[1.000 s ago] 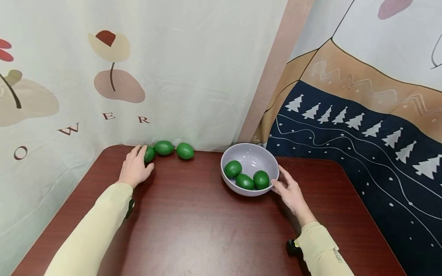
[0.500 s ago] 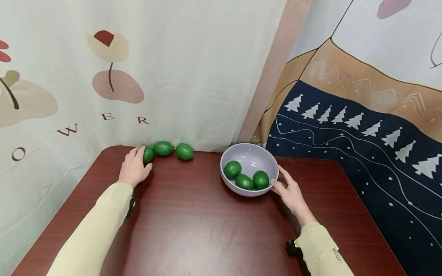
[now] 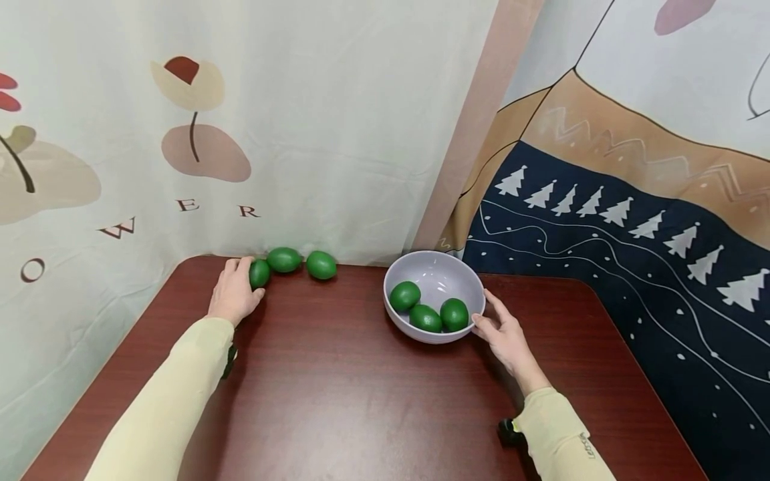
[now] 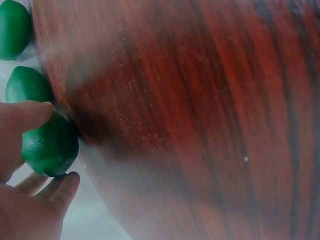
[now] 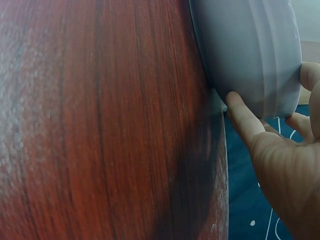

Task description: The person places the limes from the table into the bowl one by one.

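At the table's back left, my left hand [image 3: 233, 292] grips a green lime [image 3: 259, 273]. In the left wrist view the thumb [image 4: 37, 115] lies along one side of this lime [image 4: 52, 147] and the fingertips meet its other side. Two more limes line up to its right, a middle one [image 3: 285, 259] and an outer one [image 3: 321, 265]. My right hand [image 3: 508, 337] holds a lavender bowl [image 3: 442, 267] by its right side, thumb at the rim and fingers against the outer wall [image 5: 245, 55]. Inside the bowl sit three limes [image 3: 425, 318].
The dark red-brown wooden table [image 3: 337, 401] ends at the back against a pale printed curtain [image 3: 337, 133]. Behind the right side hangs a navy cloth [image 3: 577, 247] with white trees. Small dark devices sit at both wrists, one under the right sleeve [image 3: 559, 427].
My left hand's fingers have drawn back from over the lime to its left side, with the thumb now close against it. The right hand and bowl stay put.
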Motion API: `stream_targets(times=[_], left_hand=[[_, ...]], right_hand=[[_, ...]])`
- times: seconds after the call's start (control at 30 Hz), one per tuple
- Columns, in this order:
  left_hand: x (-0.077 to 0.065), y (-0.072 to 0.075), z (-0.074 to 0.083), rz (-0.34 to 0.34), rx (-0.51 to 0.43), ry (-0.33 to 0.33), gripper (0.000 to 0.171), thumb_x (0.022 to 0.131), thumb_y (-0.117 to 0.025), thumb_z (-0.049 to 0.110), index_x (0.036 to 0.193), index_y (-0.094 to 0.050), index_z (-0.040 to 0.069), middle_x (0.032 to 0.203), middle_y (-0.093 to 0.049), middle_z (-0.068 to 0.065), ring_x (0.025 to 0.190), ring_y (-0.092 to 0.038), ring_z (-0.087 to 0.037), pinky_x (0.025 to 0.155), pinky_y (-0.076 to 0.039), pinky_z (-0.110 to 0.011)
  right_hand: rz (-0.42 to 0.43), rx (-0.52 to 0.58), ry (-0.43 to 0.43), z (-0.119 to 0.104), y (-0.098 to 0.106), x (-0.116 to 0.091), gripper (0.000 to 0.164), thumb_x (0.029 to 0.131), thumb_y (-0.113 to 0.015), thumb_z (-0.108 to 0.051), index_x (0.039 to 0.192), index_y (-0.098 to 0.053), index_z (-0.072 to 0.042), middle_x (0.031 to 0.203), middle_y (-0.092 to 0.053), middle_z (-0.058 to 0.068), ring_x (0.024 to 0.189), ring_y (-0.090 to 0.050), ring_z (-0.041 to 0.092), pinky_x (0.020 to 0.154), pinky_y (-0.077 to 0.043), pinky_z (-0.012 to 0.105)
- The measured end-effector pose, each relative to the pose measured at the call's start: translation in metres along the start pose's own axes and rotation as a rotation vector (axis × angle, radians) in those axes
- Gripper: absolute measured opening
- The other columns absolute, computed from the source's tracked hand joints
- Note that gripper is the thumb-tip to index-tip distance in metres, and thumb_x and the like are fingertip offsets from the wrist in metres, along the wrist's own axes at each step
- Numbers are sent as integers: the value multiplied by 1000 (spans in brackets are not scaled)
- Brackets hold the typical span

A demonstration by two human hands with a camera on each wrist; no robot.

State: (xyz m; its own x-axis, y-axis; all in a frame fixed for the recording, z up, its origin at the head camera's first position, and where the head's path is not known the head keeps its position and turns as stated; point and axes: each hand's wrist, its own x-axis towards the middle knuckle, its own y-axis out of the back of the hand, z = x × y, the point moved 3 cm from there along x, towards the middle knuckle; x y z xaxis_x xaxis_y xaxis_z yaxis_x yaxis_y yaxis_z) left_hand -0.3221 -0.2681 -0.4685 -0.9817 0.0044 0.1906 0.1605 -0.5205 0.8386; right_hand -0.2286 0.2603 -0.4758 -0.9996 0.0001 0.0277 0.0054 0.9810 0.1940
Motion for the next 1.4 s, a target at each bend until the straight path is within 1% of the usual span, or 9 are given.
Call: stream_targets(times=[0.17,0.37,0.6,0.77,0.97,1.17,1.4], left_hand=[[0,0,0,-4,-3,6,67,90,-70,4,150,-39,-2,142,-35,-36,123,-41,-56,96,-40,-71],[-1,1,1,-16,-2,18,64,92,-69,5,148,-40,-1,141,-34,-35,121,-42,-55,95,-41,-70],[-4,2,3,-22,3,6,69,91,-68,7,153,-39,-2,139,-35,-35,121,-41,-55,94,-41,-69],[-7,2,3,-26,8,-6,66,92,-66,8,152,-41,-3,139,-35,-34,124,-39,-55,95,-41,-69],[-11,4,5,-17,7,-18,63,92,-66,10,150,-44,-1,139,-36,-33,123,-40,-54,92,-42,-69],[-15,5,9,-13,-2,-32,63,93,-66,9,151,-43,0,140,-36,-32,125,-40,-52,91,-43,-69],[-20,6,13,10,-13,-57,62,92,-67,7,150,-46,2,140,-37,-30,123,-41,-51,91,-43,-68]], right_hand=[[-5,-11,-49,-2,0,1,70,103,-60,-4,164,-26,-8,154,-41,30,106,-65,6,94,-56,34],[-10,-16,-78,-5,0,0,70,104,-59,-5,165,-24,-10,156,-40,29,109,-65,7,97,-54,36],[-5,-15,-64,-4,-1,0,70,104,-59,-4,164,-25,-9,154,-41,30,107,-65,6,96,-54,36],[-5,-24,-48,-1,0,1,70,103,-59,-3,164,-25,-7,153,-40,32,107,-65,7,95,-55,36],[-4,-23,-66,-2,1,1,69,104,-59,-5,164,-26,-10,154,-41,29,106,-65,4,94,-56,34],[-11,-32,-66,-2,1,2,70,104,-59,-6,165,-25,-10,154,-40,30,107,-65,5,94,-56,32],[-8,-26,-71,-2,1,2,70,104,-59,-5,165,-26,-11,154,-41,28,105,-65,2,93,-56,31]])
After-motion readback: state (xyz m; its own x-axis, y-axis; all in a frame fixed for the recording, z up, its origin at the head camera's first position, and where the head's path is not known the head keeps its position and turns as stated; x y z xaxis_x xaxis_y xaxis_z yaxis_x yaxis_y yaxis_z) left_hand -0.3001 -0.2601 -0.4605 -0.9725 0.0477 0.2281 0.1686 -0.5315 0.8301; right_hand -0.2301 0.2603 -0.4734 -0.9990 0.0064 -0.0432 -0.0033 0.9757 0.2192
